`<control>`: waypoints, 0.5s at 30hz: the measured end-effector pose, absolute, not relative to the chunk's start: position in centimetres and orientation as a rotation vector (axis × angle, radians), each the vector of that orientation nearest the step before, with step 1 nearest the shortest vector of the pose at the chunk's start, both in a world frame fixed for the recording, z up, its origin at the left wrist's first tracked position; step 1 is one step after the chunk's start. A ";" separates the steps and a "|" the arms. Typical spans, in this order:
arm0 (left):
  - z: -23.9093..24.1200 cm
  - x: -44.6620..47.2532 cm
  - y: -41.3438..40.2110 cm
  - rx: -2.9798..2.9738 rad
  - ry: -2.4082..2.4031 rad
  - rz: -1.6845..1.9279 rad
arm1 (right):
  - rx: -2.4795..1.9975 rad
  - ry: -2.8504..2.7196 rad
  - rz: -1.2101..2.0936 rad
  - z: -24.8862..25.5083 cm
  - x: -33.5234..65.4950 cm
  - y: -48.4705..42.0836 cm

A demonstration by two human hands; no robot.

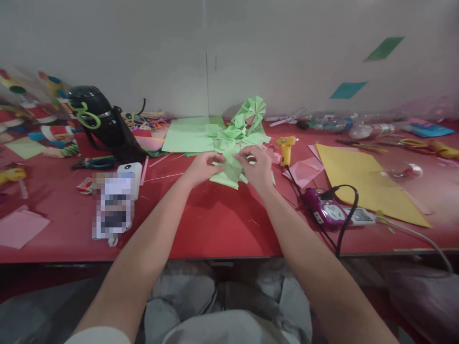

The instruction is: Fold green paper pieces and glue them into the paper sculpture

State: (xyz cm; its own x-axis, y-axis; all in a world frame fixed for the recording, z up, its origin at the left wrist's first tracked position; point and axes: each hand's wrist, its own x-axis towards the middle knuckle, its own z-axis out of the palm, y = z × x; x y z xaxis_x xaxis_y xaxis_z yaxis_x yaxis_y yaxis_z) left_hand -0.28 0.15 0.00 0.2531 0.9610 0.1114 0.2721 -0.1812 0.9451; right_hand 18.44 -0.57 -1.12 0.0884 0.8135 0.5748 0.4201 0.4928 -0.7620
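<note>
Between my two hands is a piece of light green paper (232,165), pinched at its left and right sides. My left hand (204,168) grips the left edge with thumb and fingertips. On the opposite edge, my right hand (257,165) has its thumb and fingers closed on the paper. More green scraps lie under and behind it, overlapping, so the exact outline is hard to make out. Just beyond stands a pleated green paper form (251,114). A flat green sheet (184,136) lies behind my left hand.
A yellow glue gun (287,149) stands right of my right hand. Its cord runs by a purple power strip (324,210). Yellow card (358,177) and pink paper (304,172) lie right. Leftward are a phone (114,205), pliers (95,162) and a black bottle (103,119).
</note>
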 end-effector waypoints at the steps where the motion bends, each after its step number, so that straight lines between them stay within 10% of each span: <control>1: 0.0 -0.2 0.2 1.624 1.170 0.996 | -1.112 -1.537 0.384 -1.1 18.5 -0.6; 15: -0.4 0.2 0.4 1.624 1.214 1.151 | -1.146 -1.606 0.363 -1.3 18.8 -0.2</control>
